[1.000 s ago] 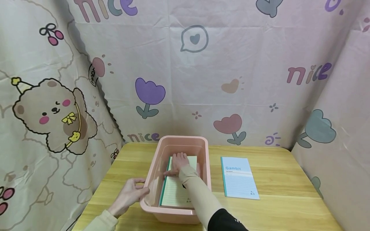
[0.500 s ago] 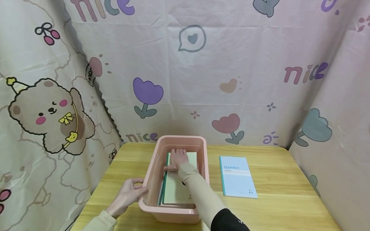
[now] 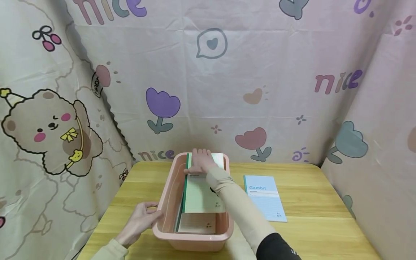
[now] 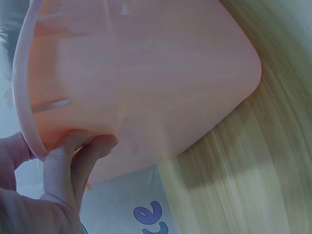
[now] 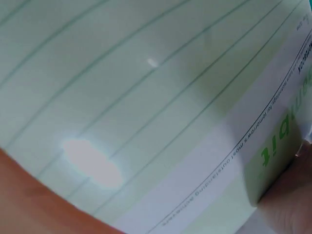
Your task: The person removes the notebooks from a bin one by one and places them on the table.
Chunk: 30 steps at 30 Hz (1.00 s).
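Note:
A pink plastic bin stands on the table, its left rim held by my left hand. The left wrist view has the fingers bent over that rim against the bin's wall. Inside the bin, my right hand holds a green notebook near its far end, the fingers over the top edge and the thumb at the spine side. The notebook is raised above a beige notebook lying lower in the bin. Ruled lines and green lettering of the green notebook fill the right wrist view.
Right of the bin, a light blue notebook marked Gambit lies flat on the wooden table. A printed curtain hangs behind the table and along both sides. My right forearm crosses the bin's right rim.
The right hand has lifted the green notebook upward and away, uncovering the beige notebook beneath. My left hand keeps its hold on the rim. The whole head view has shifted slightly.

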### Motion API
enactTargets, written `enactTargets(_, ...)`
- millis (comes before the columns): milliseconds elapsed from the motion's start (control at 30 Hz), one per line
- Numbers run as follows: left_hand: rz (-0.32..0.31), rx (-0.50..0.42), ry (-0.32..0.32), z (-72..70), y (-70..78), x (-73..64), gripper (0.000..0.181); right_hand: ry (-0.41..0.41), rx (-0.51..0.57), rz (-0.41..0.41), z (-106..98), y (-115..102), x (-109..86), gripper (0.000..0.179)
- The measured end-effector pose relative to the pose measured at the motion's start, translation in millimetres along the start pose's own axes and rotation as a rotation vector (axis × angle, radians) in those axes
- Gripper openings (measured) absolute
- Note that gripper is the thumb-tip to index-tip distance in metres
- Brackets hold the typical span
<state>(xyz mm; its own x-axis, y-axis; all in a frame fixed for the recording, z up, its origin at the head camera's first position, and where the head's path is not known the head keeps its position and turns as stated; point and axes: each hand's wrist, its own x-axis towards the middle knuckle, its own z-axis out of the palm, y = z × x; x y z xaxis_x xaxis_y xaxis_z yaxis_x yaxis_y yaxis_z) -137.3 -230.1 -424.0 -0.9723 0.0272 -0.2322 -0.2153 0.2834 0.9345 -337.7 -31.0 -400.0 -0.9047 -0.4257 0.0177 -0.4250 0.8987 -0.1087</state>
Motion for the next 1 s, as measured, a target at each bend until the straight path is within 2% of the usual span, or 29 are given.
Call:
enactTargets(200,0.000,0.019,-0.007,-4.5,-0.3,0.4,0.057,0.061,0.067,-0.054,-71,8,-3.3,0.083)
enactTargets(333,0.012,0.026,-0.003,-6.0,2.0,0.0,0.057,0.085,0.094,-0.077,-118,22,-11.1,0.082)
enactTargets(467,0.015,0.028,-0.002,-5.8,2.2,0.5,0.056,0.100,0.084,-0.086,-145,47,-24.6,0.077)
enactTargets(567,0.010,0.025,-0.006,-5.4,1.5,1.2,0.056,0.085,0.062,-0.084,-151,73,-36.4,0.078)
enactTargets(700,0.006,0.013,-0.011,-3.4,0.7,1.8,0.056,0.068,0.030,-0.057,-148,115,-57.7,0.085)
enactTargets(1000,0.009,0.012,-0.011,-1.8,-0.4,0.7,0.056,0.101,-0.031,-0.001,-110,201,-106.4,0.076)
